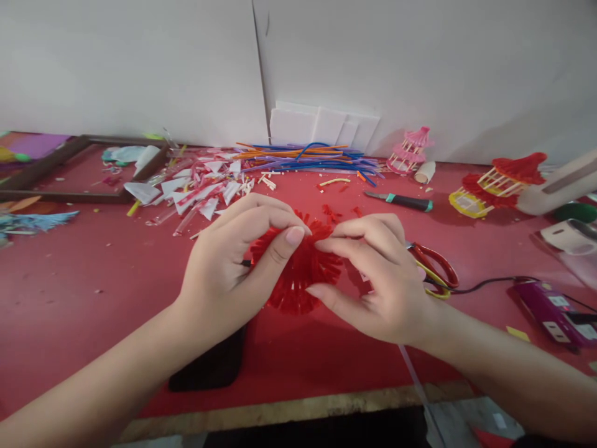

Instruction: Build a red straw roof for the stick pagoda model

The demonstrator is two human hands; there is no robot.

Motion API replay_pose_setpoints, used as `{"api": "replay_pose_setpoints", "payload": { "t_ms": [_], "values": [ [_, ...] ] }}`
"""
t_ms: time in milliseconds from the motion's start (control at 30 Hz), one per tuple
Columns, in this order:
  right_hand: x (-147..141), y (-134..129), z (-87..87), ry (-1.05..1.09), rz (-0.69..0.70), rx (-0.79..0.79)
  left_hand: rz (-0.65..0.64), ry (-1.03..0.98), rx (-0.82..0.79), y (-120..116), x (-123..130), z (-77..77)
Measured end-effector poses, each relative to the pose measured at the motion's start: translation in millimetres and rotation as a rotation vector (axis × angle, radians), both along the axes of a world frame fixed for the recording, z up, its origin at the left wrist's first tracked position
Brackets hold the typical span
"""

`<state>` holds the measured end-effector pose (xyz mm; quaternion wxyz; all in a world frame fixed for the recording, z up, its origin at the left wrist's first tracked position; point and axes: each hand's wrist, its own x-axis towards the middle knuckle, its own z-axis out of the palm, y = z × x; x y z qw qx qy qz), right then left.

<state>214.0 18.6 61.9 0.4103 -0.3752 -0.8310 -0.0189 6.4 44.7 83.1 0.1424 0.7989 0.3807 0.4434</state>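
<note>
Left hand [233, 249], centre of frame: thumb and forefinger tips are meeting in a pinch; cannot tell whether anything is sitting between them. Right hand [389, 280], just right of centre: thumb is standing apart from the fingers, part-open, tips hovering at or against the red fringe; contact is not showing clearly.

Red fringed piece [293, 295] is lying mid-frame, beneath and between both hands. Bright red, roughly round, narrow strips radiating outward; pale glints are showing among the lower strips. Fingers are hiding much of its upper side.

Loose red snippets [331, 213] are lying just above it. Pliers [436, 264], red and yellow handles, are peeping out beyond the right hand. Farther right, a purple power strip [553, 311] is bearing pale patches; any lettering is staying too small to read.
</note>
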Motion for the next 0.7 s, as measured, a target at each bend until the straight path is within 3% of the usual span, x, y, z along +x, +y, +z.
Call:
{"api": "replay_pose_setpoints", "payload": {
  "t_ms": [267, 367, 500, 600, 700],
  "values": [
    [-12, 3, 4.5, 0.069, -0.006, -0.058, -0.002, 0.005, -0.008, -2, 1, 0.7],
    [-10, 2, 13.7, 0.171, 0.07, -0.225, -0.009, 0.003, -0.01, -3, 0, 0.4],
    [3, 1, 22.0, 0.461, 0.28, -0.467, -0.029, -0.009, -0.01, -2, -3, -1.4],
    [13, 1, 16.4, 0.509, 0.271, -0.402, -0.039, -0.009, -0.01, -1, -5, -3.7],
    [17, 1, 6.0, 0.356, 0.219, -0.278, -0.015, 0.04, -0.031, -2, -4, -5.6]
  ]
}}
